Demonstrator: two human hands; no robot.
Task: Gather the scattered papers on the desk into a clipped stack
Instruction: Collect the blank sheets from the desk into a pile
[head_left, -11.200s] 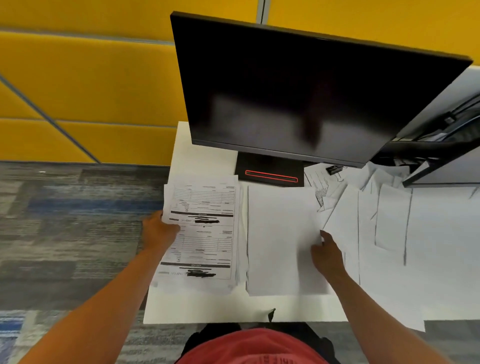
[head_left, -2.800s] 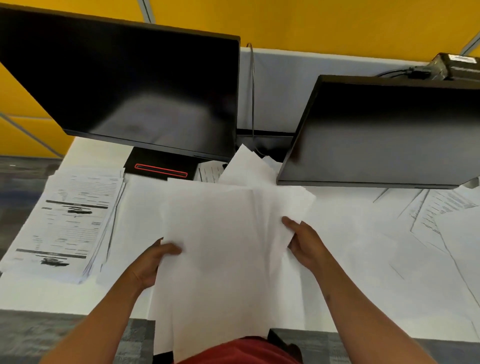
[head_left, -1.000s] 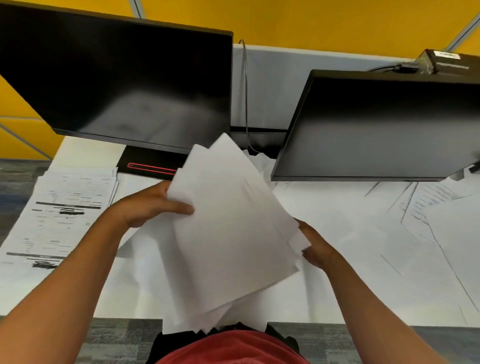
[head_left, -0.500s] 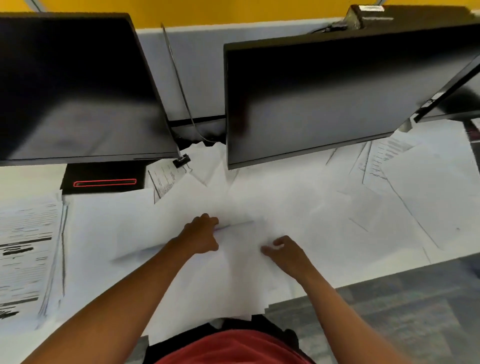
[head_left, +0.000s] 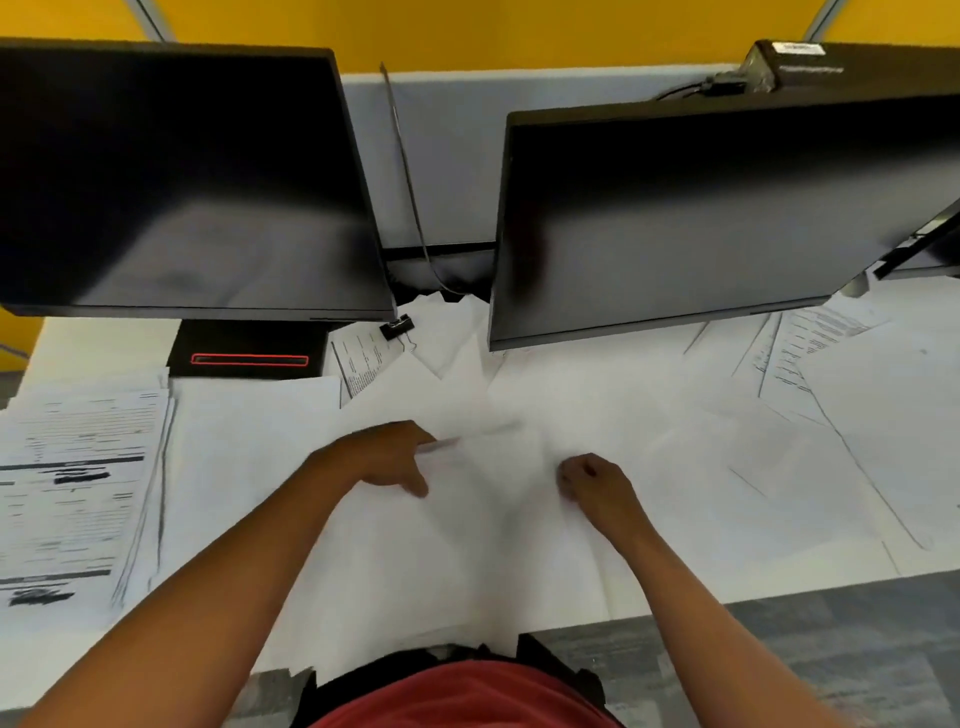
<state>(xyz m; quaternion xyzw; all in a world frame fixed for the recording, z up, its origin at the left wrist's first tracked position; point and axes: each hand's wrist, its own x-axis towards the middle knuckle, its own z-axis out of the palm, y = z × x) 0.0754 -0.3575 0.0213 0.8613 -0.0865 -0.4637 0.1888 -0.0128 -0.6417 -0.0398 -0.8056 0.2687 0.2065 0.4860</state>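
Both hands worked one loose bundle of blank sheets (head_left: 483, 525) lying on the desk (head_left: 88, 343) at its near edge: the left hand (head_left: 384, 457) pinched its far edge, the right hand (head_left: 592, 480) curled onto its right side. Printed pages (head_left: 78, 488) sat stacked to the left, more papers (head_left: 810, 364) lay scattered right, and a binder clip (head_left: 397, 327) rested between two monitors (head_left: 176, 182).
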